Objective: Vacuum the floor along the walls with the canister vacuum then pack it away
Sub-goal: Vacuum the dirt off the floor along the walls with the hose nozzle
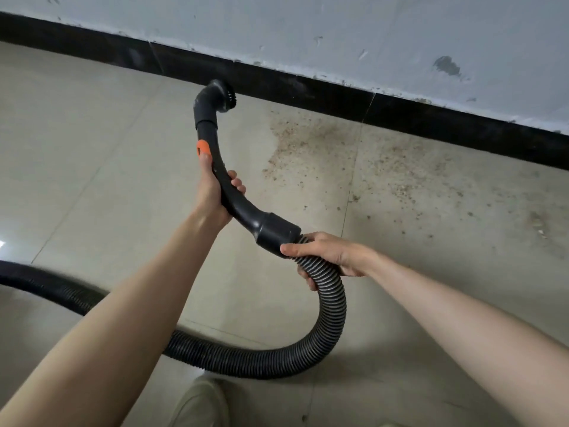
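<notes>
Black plastic is what my left hand (215,192) holds: the curved handle tube (234,198) of the vacuum, with my fingers wrapped around it from below and my thumb lying along the top, its tip touching the orange slider (203,148). At the far end of this tube sits a small round brush nozzle (226,95). It is lifted in the air, and in the picture it lies just in front of the black skirting board (338,97) under the pale grey wall (369,41); whether it touches the board I cannot tell.

My right hand (329,257) grips the ribbed hose (326,318) just behind the thick black cuff (277,232), thumb on the near side, fingers curled around the far side. From there the hose hangs down in a loop, lies on the floor near my shoe (200,402), passes under my left forearm and goes out at the left edge. The canister itself is out of view.

On the beige floor tiles (92,149), to the right of the nozzle, a patch of brown crumbs and dust (354,155) lies spread along the skirting board.
</notes>
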Demonstrator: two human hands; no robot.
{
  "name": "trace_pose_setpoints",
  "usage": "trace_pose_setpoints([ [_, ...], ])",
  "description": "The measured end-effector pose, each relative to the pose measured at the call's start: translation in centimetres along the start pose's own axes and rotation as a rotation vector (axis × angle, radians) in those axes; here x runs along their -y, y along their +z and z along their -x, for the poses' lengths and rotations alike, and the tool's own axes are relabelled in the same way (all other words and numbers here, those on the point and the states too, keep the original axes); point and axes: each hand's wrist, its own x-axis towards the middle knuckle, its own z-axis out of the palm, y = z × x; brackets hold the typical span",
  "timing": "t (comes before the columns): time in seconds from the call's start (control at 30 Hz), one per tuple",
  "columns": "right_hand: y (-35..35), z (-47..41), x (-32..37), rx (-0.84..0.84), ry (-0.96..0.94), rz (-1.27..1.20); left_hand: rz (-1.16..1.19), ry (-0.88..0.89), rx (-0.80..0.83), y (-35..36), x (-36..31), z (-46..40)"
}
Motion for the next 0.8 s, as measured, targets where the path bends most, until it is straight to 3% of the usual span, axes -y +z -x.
trace_pose_setpoints([
  [0.27,3.0,-2.2,-2.6,-0.335,-0.186,0.346,-0.095,0.005,-0.158,-2.2,3.5,1.0],
  [0.5,4.8,-3.3,-2.3,-0.458,-0.230,0.946,-0.175,-0.053,-0.160,-2.1,6.4,2.6],
  [0.6,4.6,-2.2,-3.8,-0.432,-0.210,0.943,-0.207,-0.101,-0.157,-2.8,7.7,3.5],
  [0.8,4.0,0.5,-5.7,-0.332,-0.258,0.614,-0.346,-0.109,-0.137,-3.0,8.6,4.8],
])
